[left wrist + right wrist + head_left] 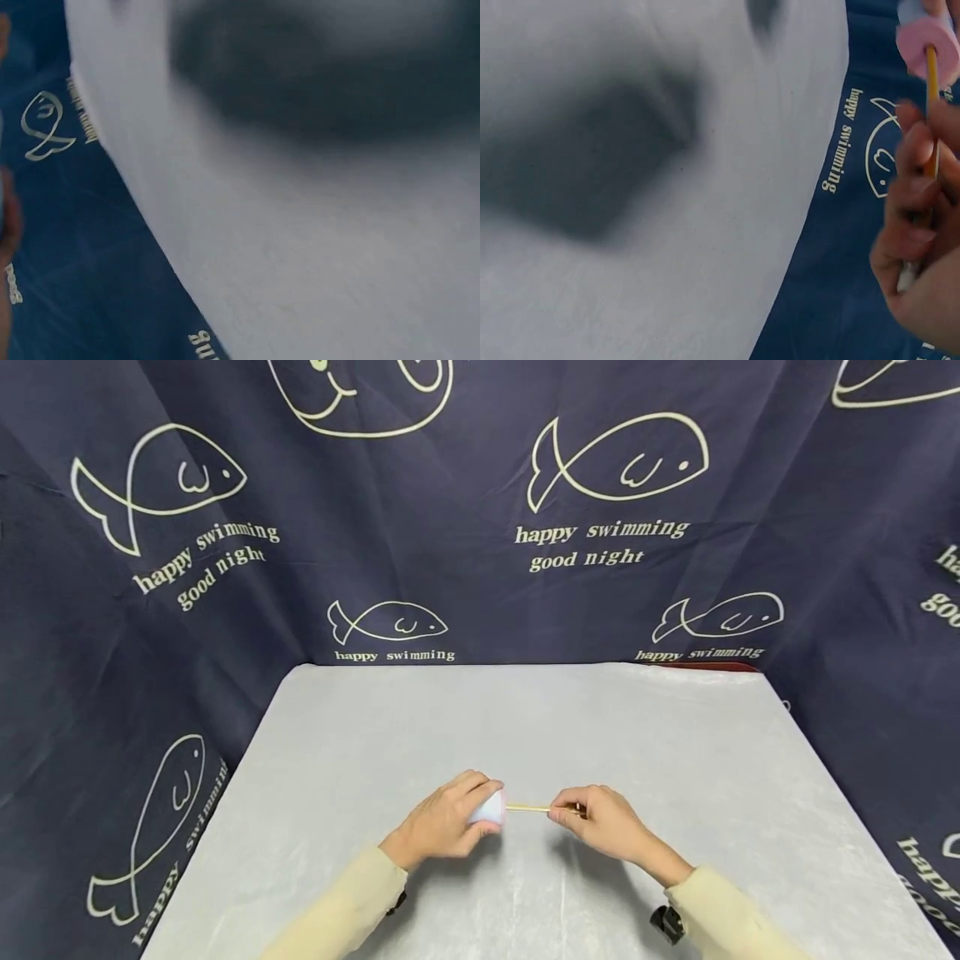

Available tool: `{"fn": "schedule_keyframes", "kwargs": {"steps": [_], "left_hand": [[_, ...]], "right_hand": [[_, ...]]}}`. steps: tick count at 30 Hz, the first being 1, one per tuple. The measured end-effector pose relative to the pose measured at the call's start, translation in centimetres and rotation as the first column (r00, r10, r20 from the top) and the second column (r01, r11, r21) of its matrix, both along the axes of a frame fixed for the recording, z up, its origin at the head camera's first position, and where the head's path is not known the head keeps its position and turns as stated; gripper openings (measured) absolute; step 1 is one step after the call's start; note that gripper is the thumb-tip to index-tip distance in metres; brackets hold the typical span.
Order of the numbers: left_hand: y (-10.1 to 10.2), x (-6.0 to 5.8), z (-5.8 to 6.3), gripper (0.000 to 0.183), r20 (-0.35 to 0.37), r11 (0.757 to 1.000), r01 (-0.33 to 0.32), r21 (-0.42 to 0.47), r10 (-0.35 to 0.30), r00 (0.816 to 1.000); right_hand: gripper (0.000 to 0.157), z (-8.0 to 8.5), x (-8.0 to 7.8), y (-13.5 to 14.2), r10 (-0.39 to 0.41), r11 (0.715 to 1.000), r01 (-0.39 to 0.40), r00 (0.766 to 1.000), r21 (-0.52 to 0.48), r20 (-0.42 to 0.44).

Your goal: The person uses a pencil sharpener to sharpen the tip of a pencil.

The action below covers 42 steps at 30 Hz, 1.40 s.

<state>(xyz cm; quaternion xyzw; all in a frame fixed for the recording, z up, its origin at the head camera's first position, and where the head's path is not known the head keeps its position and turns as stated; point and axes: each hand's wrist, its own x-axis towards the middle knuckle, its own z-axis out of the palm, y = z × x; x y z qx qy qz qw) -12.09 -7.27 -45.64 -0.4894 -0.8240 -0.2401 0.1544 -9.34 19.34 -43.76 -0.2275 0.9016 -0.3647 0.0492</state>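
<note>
My left hand (pixel 448 817) grips a light blue, round pencil sharpener (pixel 489 809), thumb and fingers wrapped about its sides. The sharpener's pink end face (pixel 916 46) is turned to the right. A yellow pencil (pixel 528 808) lies level with its front tip hidden in the hole of that face. My right hand (pixel 606 820) pinches the pencil's shaft a short way from the sharpener, with the other fingers curled along it. A pale rear end of the pencil (pixel 908 276) shows below those fingers in the right wrist view. Only a blurred sliver of fingers (pixel 10 217) appears in the left wrist view.
Both hands are above a table (pixel 525 727) covered with pale grey cloth. Dark blue curtains (pixel 480 543) with white fish drawings and lettering stand behind and on both sides. A dark red edge (pixel 708 667) shows at the table's back right corner.
</note>
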Motion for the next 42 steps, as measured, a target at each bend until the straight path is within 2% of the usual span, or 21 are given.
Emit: {"fn": "schedule_keyframes", "kwargs": {"steps": [3, 6, 8, 10, 15, 17, 18, 19, 20, 21, 23, 24, 26, 27, 28, 29, 30, 31, 34, 37, 42], "left_hand": [[0.1, -0.6, 0.7, 0.039, 0.216, 0.999, -0.039, 0.001, 0.038, 0.976], [0.0, -1.1, 1.4, 0.031, 0.397, 0.998, -0.059, 0.013, 0.049, 0.916], [-0.1, -1.4, 1.9, 0.026, 0.511, 0.997, -0.073, 0.040, 0.043, 0.859], [-0.4, -1.6, 2.3, 0.023, 0.600, 0.994, -0.081, 0.067, 0.025, 0.800], [-1.2, -2.0, 2.6, 0.028, 0.752, 0.987, -0.038, 0.155, -0.093, 0.653], [-1.5, -2.0, 2.7, 0.030, 0.782, 0.982, -0.025, 0.186, -0.132, 0.608], [-1.6, -1.9, 2.8, 0.030, 0.785, 0.982, -0.021, 0.190, -0.139, 0.603], [-1.5, -1.8, 2.9, 0.030, 0.778, 0.981, -0.013, 0.191, -0.143, 0.612], [-1.5, -1.6, 2.9, 0.028, 0.759, 0.983, -0.008, 0.184, -0.137, 0.637], [-1.3, -1.3, 3.0, 0.026, 0.728, 0.985, -0.007, 0.172, -0.123, 0.674], [-0.9, -0.6, 3.1, 0.022, 0.626, 0.990, -0.004, 0.140, -0.085, 0.775], [-0.7, -0.3, 3.0, 0.023, 0.551, 0.993, -0.003, 0.120, -0.065, 0.832], [-0.4, 0.3, 2.6, 0.030, 0.375, 0.996, 0.006, 0.093, -0.041, 0.926], [-0.3, 0.6, 2.4, 0.035, 0.273, 0.996, 0.014, 0.084, -0.036, 0.961], [-0.2, 0.7, 2.0, 0.039, 0.166, 0.997, 0.024, 0.069, -0.035, 0.985], [-0.1, 0.9, 1.7, 0.043, 0.065, 0.998, 0.036, 0.060, -0.040, 0.997], [0.0, 1.0, 1.3, 0.045, -0.035, 0.997, 0.051, 0.054, -0.049, 0.998], [0.1, 1.0, 1.0, 0.045, -0.120, 0.997, 0.064, 0.048, -0.058, 0.991], [0.2, 1.1, 0.2, 0.042, -0.276, 0.995, 0.090, 0.045, -0.074, 0.958], [0.2, 1.0, 0.0, 0.045, -0.297, 0.994, 0.089, 0.058, -0.068, 0.952], [-0.1, 0.7, 0.8, 0.043, -0.161, 0.997, 0.042, 0.065, -0.031, 0.986]], "right_hand": [[0.008, -0.4, 0.1, -0.2, -0.038, 0.998, 0.048, 0.970, 0.033, -0.240], [0.017, -1.0, 0.0, -0.2, -0.022, 0.999, 0.039, 0.869, 0.023, -0.495], [0.010, -1.1, -0.2, -0.3, 0.005, 0.999, 0.025, 0.758, 0.037, -0.653], [0.010, -1.0, -0.5, -0.4, 0.041, 0.997, 0.021, 0.623, 0.069, -0.781], [0.027, 0.0, -1.1, -1.0, 0.099, 0.992, 0.042, 0.290, 0.116, -0.952], [0.027, 0.3, -1.1, -1.3, 0.109, 0.993, 0.031, 0.209, 0.118, -0.972], [0.028, 0.4, -1.1, -1.4, 0.109, 0.993, 0.023, 0.190, 0.116, -0.976], [0.028, 0.4, -1.0, -1.5, 0.106, 0.994, 0.017, 0.182, 0.111, -0.977], [0.029, 0.4, -0.8, -1.6, 0.100, 0.995, 0.010, 0.196, 0.104, -0.975], [0.031, 0.4, -0.6, -1.7, 0.089, 0.996, 0.003, 0.231, 0.092, -0.969], [0.032, 0.3, -0.1, -1.7, 0.065, 0.998, -0.013, 0.366, 0.065, -0.928], [0.030, 0.4, 0.2, -1.6, 0.056, 0.998, -0.021, 0.461, 0.052, -0.886], [0.024, 0.6, 0.8, -1.5, 0.040, 0.999, -0.036, 0.697, 0.021, -0.716], [0.020, 0.8, 1.0, -1.4, 0.027, 0.999, -0.035, 0.813, -0.003, -0.581], [0.016, 1.1, 1.2, -1.2, 0.016, 0.999, -0.031, 0.905, -0.029, -0.425], [0.013, 1.3, 1.3, -1.0, 0.003, 0.998, -0.018, 0.965, -0.054, -0.263], [0.010, 1.6, 1.3, -0.8, -0.004, 0.997, -0.005, 0.994, -0.075, -0.109], [0.010, 1.7, 1.2, -0.6, -0.010, 0.996, 0.012, 1.000, -0.093, 0.020], [0.011, 2.0, 0.9, -0.2, 0.013, 0.993, 0.012, 0.977, -0.118, 0.212], [0.010, 2.0, 0.9, -0.2, 0.014, 0.997, -0.001, 0.984, -0.074, 0.179], [0.008, 1.9, 1.2, -0.4, -0.011, 1.000, 0.012, 0.999, 0.025, -0.039]]}}
